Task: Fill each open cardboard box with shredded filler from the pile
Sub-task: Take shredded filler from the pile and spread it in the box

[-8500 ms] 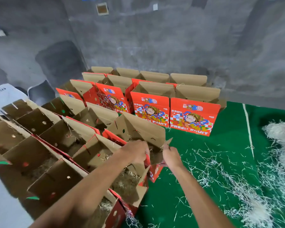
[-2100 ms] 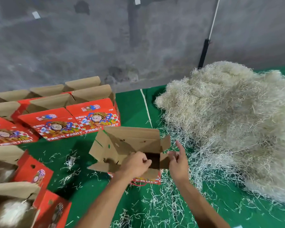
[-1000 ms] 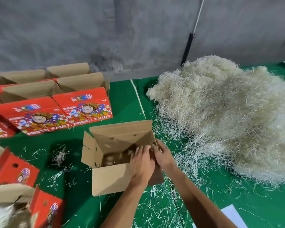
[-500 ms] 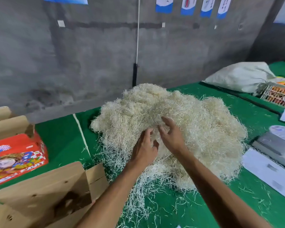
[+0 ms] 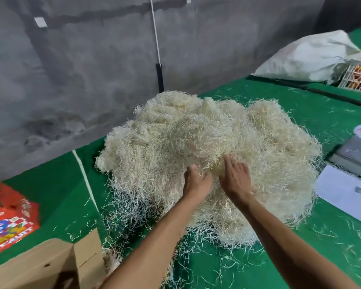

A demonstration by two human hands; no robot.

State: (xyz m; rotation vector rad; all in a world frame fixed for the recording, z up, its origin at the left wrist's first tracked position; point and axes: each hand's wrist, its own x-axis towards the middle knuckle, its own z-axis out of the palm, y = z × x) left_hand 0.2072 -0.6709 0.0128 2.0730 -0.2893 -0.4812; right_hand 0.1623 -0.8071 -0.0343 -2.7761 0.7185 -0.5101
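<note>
both hands sit on the near face of the pile of shredded filler [image 5: 206,155], mid-table, on the green table cover [image 5: 56,195]. left hand [image 5: 197,181]: fingers curl down into the strands, tips buried, gathering a clump of filler. right hand [image 5: 236,177]: just beside the left, fingers fairly straight and spread, pressing flat against the filler (no clenching visible, though the tips are partly sunk in the strands). the two hands are close, not quite touching.

the pile is pale straw-coloured, tall, spreading wide; loose strands scatter over the cover around its near edge and to the left.

open cardboard box [image 5: 50,265] at the near left corner, brown flaps up, only partly in frame; whether anything lies inside i cannot tell. red printed box [image 5: 10,222] further left, cut by the frame edge.

right side: white paper sheet [image 5: 346,192] lying flat, a grey scale [image 5: 356,155] just behind it. far right: white sack [image 5: 308,57] and a plastic crate [image 5: 358,78] with orange contents. grey concrete wall [image 5: 71,69] behind the table, a white cord [image 5: 155,36] hanging down it.
</note>
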